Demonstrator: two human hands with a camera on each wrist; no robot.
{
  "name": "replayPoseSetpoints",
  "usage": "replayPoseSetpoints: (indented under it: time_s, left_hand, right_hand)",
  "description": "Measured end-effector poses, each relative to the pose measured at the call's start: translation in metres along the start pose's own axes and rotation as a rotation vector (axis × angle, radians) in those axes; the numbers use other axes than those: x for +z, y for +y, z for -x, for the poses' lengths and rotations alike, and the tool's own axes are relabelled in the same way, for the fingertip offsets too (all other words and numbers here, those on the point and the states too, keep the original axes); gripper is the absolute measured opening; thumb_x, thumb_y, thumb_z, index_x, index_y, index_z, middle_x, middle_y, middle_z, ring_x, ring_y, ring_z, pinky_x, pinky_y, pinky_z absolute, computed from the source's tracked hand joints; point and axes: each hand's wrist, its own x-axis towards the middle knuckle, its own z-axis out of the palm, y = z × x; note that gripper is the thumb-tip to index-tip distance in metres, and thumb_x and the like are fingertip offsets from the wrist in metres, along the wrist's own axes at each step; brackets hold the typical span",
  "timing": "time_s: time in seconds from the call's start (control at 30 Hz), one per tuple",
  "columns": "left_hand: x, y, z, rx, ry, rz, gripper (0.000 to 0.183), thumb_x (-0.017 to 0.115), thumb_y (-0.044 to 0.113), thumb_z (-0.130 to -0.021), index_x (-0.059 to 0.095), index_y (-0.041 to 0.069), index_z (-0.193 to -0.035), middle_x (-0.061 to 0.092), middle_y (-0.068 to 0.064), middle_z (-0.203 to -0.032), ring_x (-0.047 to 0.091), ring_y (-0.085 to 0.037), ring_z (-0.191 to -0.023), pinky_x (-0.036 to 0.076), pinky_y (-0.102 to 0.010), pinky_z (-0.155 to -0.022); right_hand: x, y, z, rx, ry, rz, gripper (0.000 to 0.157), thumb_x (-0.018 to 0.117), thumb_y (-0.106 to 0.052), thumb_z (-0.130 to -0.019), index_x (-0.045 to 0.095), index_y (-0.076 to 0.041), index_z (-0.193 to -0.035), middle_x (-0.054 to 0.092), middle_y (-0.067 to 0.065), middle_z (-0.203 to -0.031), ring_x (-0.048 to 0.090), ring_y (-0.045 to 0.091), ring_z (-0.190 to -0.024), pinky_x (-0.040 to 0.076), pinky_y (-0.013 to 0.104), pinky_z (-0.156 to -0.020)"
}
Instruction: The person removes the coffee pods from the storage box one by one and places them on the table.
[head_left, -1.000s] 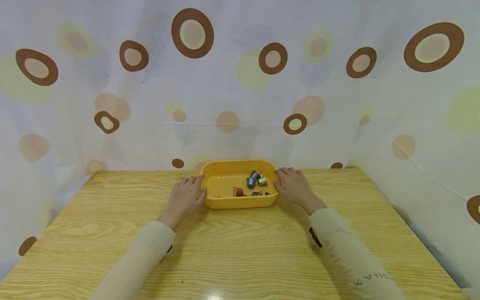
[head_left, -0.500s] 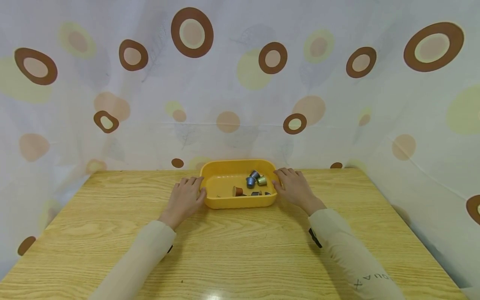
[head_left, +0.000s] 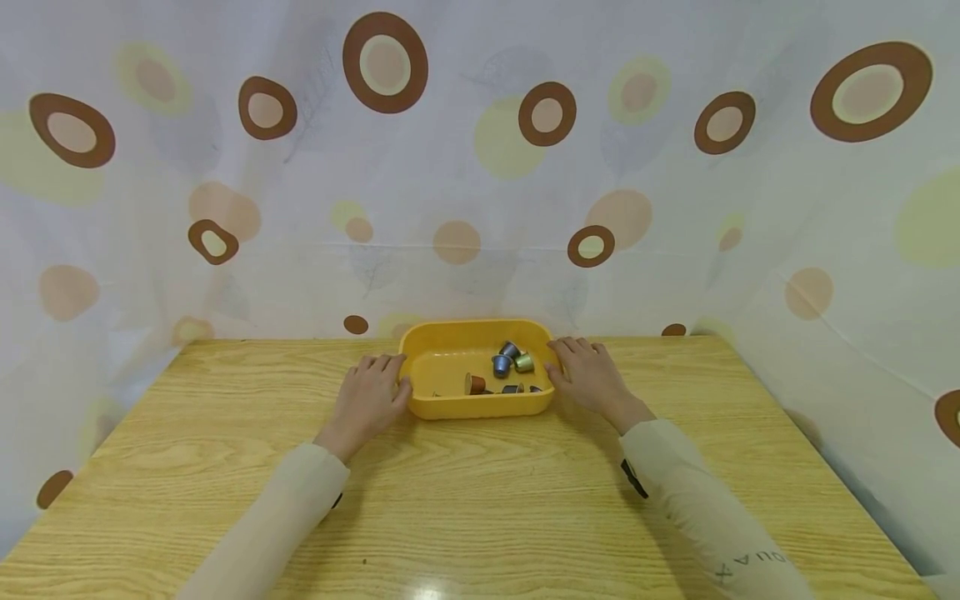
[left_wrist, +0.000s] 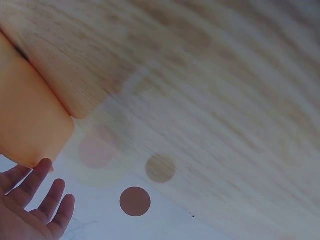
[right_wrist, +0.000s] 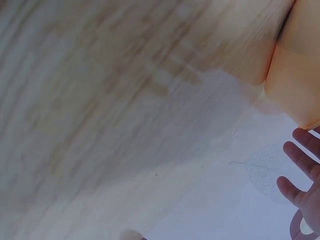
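Note:
In the head view a yellow plastic tub (head_left: 450, 407) with rounded corners sits at the back of the table. Several coffee capsules lie in it: a green one (head_left: 524, 362), a blue one (head_left: 502, 366), a brown one (head_left: 476, 384) and darker ones partly hidden behind the near wall. My left hand (head_left: 367, 404) touches the tub's left end, its thumb near the front corner and its fingertips at the rim. At the opposite end my right hand (head_left: 592, 375) touches the rim in the same way. Both wrist views show fairly straight, spread fingers, with fingertips right at the tub's rim.
The wood-grain table (head_left: 480, 500) runs from the near side to a white curtain (head_left: 465, 167) patterned with brown, yellow and pink spots. This curtain stands close behind the tub and also along both sides.

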Motion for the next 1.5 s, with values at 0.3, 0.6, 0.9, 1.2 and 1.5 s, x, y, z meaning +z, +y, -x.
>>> replayPoseSetpoints:
  time_s: [0.3,0.6,0.9,1.2,1.5]
  left_hand:
    - [-0.003,0.000,0.006,0.019,0.032,-0.003,0.041,0.042,0.028,-0.092,0.054,0.006,-0.125,0.058,-0.011,-0.121,0.050,-0.032,-0.107,0.044,-0.048,-0.086]
    - [-0.006,-0.001,0.014,0.045,0.052,-0.014,0.041,0.045,0.029,-0.090,0.055,0.006,-0.123,0.061,-0.011,-0.116,0.051,-0.031,-0.106,0.045,-0.047,-0.086]
    - [-0.011,-0.001,0.027,0.062,0.064,-0.012,0.041,0.048,0.029,-0.089,0.055,0.007,-0.122,0.062,-0.010,-0.113,0.050,-0.031,-0.107,0.044,-0.047,-0.085]
    - [-0.015,-0.002,0.038,0.077,0.073,-0.016,0.039,0.051,0.028,-0.087,0.057,0.008,-0.119,0.063,-0.009,-0.111,0.051,-0.029,-0.107,0.044,-0.045,-0.088]
    - [-0.018,-0.003,0.047,0.098,0.095,-0.024,0.038,0.051,0.029,-0.086,0.059,0.008,-0.117,0.064,-0.007,-0.108,0.051,-0.028,-0.105,0.045,-0.044,-0.086]
  right_hand:
    - [-0.002,-0.003,0.004,-0.020,0.007,0.012,0.042,0.043,-0.033,-0.093,0.052,-0.005,-0.124,0.054,0.011,-0.124,0.049,0.032,-0.112,0.037,0.055,-0.093]
    - [-0.004,-0.006,0.011,-0.027,-0.014,0.023,0.045,0.041,-0.035,-0.093,0.052,-0.006,-0.125,0.053,0.011,-0.126,0.048,0.032,-0.114,0.035,0.054,-0.096]
    - [-0.006,-0.013,0.022,-0.046,0.009,0.037,0.045,0.043,-0.036,-0.092,0.053,-0.005,-0.124,0.054,0.011,-0.124,0.049,0.031,-0.113,0.036,0.053,-0.095]
    - [-0.008,-0.022,0.033,-0.055,0.010,0.037,0.047,0.043,-0.037,-0.092,0.052,-0.005,-0.125,0.054,0.011,-0.125,0.049,0.031,-0.113,0.035,0.054,-0.096]
    - [-0.009,-0.029,0.042,-0.066,0.029,0.040,0.047,0.043,-0.037,-0.091,0.052,-0.005,-0.125,0.054,0.012,-0.124,0.050,0.031,-0.113,0.036,0.052,-0.095]
